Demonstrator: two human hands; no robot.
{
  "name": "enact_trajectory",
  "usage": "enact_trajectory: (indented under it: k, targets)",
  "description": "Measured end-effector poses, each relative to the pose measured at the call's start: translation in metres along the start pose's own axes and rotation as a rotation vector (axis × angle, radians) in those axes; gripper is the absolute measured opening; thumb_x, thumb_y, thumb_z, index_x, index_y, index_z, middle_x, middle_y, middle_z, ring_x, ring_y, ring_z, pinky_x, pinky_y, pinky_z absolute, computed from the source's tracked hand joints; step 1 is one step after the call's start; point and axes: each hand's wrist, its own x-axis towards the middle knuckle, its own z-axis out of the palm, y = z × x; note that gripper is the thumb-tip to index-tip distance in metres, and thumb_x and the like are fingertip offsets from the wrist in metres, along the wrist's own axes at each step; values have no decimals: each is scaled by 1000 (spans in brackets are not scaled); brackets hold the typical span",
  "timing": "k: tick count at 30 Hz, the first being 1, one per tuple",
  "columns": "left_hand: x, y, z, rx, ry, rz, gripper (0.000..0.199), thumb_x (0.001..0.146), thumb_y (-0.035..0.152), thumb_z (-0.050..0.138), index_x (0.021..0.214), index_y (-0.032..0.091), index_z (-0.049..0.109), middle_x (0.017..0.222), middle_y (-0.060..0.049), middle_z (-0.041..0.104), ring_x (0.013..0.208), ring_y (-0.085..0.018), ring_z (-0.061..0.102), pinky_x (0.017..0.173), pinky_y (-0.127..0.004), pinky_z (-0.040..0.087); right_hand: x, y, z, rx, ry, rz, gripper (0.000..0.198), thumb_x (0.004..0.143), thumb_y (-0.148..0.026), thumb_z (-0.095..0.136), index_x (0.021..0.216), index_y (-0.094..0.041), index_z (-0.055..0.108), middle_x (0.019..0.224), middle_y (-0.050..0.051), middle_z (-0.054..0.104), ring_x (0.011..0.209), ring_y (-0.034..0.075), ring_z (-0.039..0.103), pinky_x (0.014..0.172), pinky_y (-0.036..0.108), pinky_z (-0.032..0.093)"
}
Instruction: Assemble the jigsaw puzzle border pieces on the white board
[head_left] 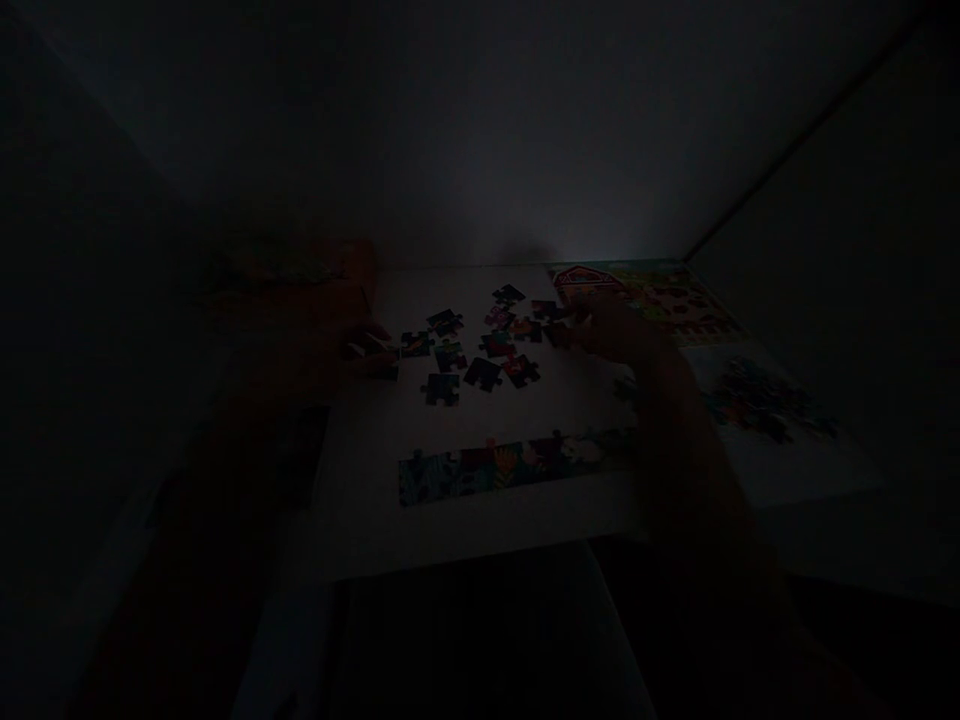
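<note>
The scene is very dark. My left hand (360, 350) is curled at the left of the white board, around what look like puzzle pieces with pale edges; the exact number cannot be made out. My right hand (611, 328) reaches in from the right, its fingertips closed at a dark puzzle piece (556, 334). Between the hands lie several loose puzzle pieces (496, 345), face up and apart or overlapping. Nearer to me, a joined strip of puzzle pieces (472, 472) runs across, its right end partly hidden by my right forearm.
A white board or sheet (360, 500) lies under the pieces. To the right are a colourful farm picture (682, 305) with a barn and a heap of more pieces (765, 400). An orange-red box-like object (345, 262) stands at the back left. A pale wall (525, 130) rises behind.
</note>
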Motion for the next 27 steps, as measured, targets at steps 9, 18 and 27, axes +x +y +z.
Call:
enact_trajectory:
  k: [9, 18, 27]
  targets:
    - [-2, 4, 15, 148, -22, 24, 46, 89, 61, 87, 121, 28, 83, 128, -10, 84, 113, -34, 79, 96, -45, 65, -1, 3, -2, -116, -123, 93, 37, 81, -52, 99, 100, -26, 79, 117, 15, 84, 103, 39, 78, 89, 52, 62]
    - [2, 30, 64, 248, -127, 529, 52, 102, 52, 88, 149, 34, 82, 158, -11, 75, 148, -38, 66, 128, -54, 46, -2, -2, 9, -5, -76, 85, 52, 71, -54, 109, 102, -30, 75, 112, 14, 82, 109, 43, 76, 91, 55, 62]
    - [4, 28, 56, 311, -87, 482, 42, 110, 47, 75, 147, 29, 83, 160, -12, 74, 149, -37, 67, 126, -54, 49, -1, -21, 14, 88, -11, -20, 40, 87, -52, 98, 112, -27, 77, 116, 13, 86, 110, 39, 79, 95, 52, 62]
